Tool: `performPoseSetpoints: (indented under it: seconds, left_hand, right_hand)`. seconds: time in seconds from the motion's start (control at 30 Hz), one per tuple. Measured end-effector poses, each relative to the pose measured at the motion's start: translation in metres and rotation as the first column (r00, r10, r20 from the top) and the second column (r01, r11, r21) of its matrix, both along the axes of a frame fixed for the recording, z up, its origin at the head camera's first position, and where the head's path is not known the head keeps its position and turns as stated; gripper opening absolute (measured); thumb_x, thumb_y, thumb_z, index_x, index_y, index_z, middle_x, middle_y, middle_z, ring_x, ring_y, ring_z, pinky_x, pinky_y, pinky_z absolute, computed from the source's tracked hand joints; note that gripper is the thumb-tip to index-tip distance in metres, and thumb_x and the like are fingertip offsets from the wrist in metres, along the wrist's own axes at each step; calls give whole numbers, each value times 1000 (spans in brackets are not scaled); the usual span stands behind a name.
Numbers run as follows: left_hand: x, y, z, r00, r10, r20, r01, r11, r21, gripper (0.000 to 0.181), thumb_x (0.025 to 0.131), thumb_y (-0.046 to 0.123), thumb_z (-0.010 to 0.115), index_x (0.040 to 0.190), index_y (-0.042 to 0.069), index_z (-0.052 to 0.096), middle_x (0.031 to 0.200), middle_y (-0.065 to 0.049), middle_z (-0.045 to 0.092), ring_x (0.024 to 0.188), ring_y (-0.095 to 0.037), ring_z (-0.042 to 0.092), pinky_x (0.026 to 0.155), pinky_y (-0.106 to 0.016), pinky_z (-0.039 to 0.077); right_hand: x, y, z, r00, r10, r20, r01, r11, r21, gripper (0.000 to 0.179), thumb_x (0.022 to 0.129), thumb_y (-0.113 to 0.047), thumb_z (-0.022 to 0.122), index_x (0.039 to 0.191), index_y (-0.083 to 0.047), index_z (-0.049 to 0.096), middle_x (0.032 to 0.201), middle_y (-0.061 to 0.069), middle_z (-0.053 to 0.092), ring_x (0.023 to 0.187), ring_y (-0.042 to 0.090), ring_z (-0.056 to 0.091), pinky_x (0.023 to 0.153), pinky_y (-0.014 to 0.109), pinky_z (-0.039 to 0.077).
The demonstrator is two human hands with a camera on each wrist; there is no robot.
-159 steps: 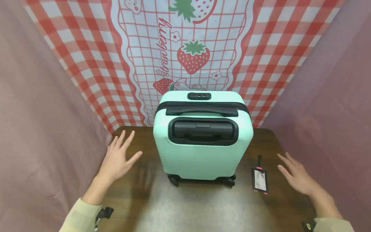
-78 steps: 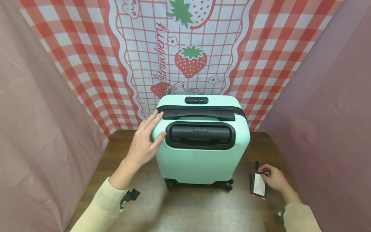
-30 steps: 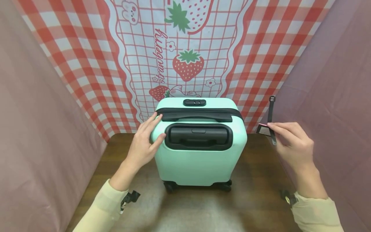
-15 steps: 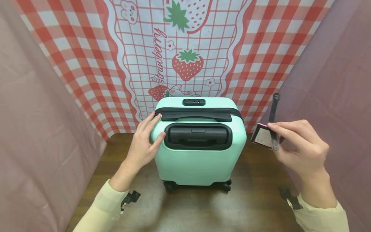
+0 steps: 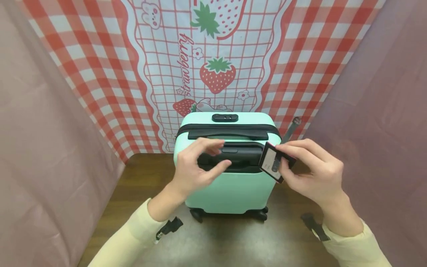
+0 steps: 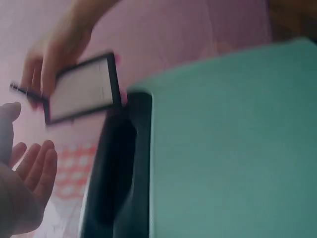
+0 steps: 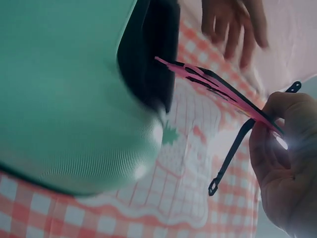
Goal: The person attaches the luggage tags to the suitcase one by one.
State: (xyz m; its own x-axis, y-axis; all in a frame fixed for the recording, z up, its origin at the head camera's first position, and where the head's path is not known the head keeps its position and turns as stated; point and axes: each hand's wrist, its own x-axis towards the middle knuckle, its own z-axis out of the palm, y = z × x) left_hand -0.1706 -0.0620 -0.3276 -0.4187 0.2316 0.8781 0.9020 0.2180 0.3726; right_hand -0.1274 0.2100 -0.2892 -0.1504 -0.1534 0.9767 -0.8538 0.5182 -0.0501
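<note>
A mint-green suitcase stands upright on its wheels on the wooden table, its black pull handle recessed in the near edge. My right hand pinches a luggage tag between thumb and fingers, close over the suitcase's right side. The tag has a black frame, a white card and pink edging; its buckled black strap sticks up past the fingers. Over the recessed handle hovers my left hand, holding nothing, fingers bent loosely and thumb apart. In the left wrist view the tag shows its card side.
Behind the suitcase hangs a red-and-white checked strawberry cloth. Pink cloth walls close in both sides. The wooden tabletop shows around the suitcase. A black combination lock sits on its top.
My right hand picked the luggage tag up off the table, raised it, then moved it left to the suitcase. My left hand has come off the suitcase's left corner and moved right.
</note>
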Motion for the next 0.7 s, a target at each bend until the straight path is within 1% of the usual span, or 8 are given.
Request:
performPoseSetpoints:
  seconds: [0.07,0.1,0.17,0.23,0.33,0.4,0.5,0.7]
  left_hand:
    - [6,18,4,992,-126,15,126,992,-3,44,88,25,89,121,2,73,102,-13,78,85,-17,76,80,-26,63]
    - [8,26,6,986,-168,19,168,986,-4,45,85,17,91,122,1,72,102,-13,79,85,-15,76,80,-24,63]
    - [11,40,9,974,-224,9,224,975,6,50,79,8,93,122,1,70,102,-13,78,84,-14,76,80,-21,63]
    - [13,49,11,967,-254,-32,254,967,20,50,77,4,93,120,1,69,102,-14,77,83,-14,75,80,-20,62]
    - [14,57,14,964,-248,-95,253,967,42,35,78,3,92,108,3,73,98,-11,76,83,-13,74,81,-19,62]
    - [14,57,15,964,-245,-104,252,965,66,23,80,0,89,98,3,76,93,-10,76,84,-14,75,81,-20,62]
    - [14,56,15,967,-244,-78,251,962,108,12,82,-4,86,87,4,79,88,-10,78,84,-16,77,80,-22,63]
    - [12,50,15,966,-256,-35,258,953,156,13,80,-8,86,85,2,79,85,-12,78,81,-19,78,75,-25,65]
  right_hand:
    - [2,-6,-2,999,-22,29,21,999,34,28,95,-19,66,91,4,80,80,17,73,65,22,61,81,8,48]
    - [4,-9,-3,999,-30,38,28,999,46,29,96,-21,65,91,4,79,81,16,73,65,21,61,80,8,48]
    - [5,-14,-5,998,-34,47,32,998,60,31,98,-23,64,91,3,79,81,15,74,65,19,60,75,11,49]
    - [6,-19,-8,998,-30,46,27,997,66,32,99,-25,64,91,3,78,82,14,73,65,18,59,69,16,49]
    - [5,-24,-10,999,-25,43,22,997,75,34,100,-29,67,91,3,78,84,14,73,62,14,55,60,23,45]
    - [3,-26,-12,999,-26,41,23,997,75,34,100,-29,67,91,2,78,85,14,73,61,14,54,58,24,44]
    - [1,-27,-15,999,-40,37,37,997,66,32,98,-27,67,90,2,78,84,15,73,60,14,53,57,25,43]
    - [-2,-24,-19,994,-95,51,93,995,46,25,91,-18,63,89,1,78,84,16,71,62,20,55,60,26,46]
